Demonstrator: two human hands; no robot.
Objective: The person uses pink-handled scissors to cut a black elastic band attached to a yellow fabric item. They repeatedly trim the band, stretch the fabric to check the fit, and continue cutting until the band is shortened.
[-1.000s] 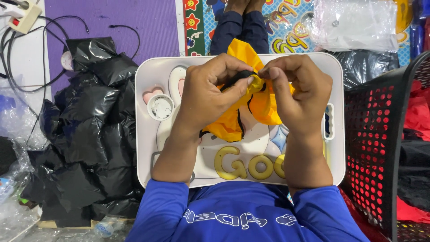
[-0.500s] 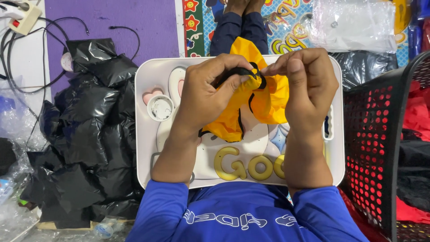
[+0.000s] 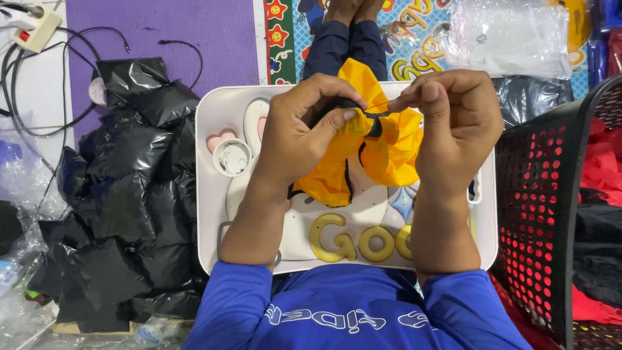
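A bunched piece of yellow fabric [image 3: 382, 149] with black trim is held above a white lap tray [image 3: 214, 214]. My left hand [image 3: 304, 129] pinches the fabric's top left, where a black band gathers it. My right hand [image 3: 453, 123] is raised beside it, fingertips pinched on a thin thread that runs from the fabric. The fabric hangs down between both wrists over the tray's cartoon print.
A pile of black plastic bags [image 3: 123, 194] lies at the left. A black mesh basket [image 3: 551, 214] holding red cloth stands at the right. Clear plastic bags [image 3: 512, 35] lie at the far right, cables and a power strip [image 3: 32, 29] at the far left.
My right hand has lifted and drawn a little to the right, pulling the thread taut. My left hand keeps its grip on the fabric.
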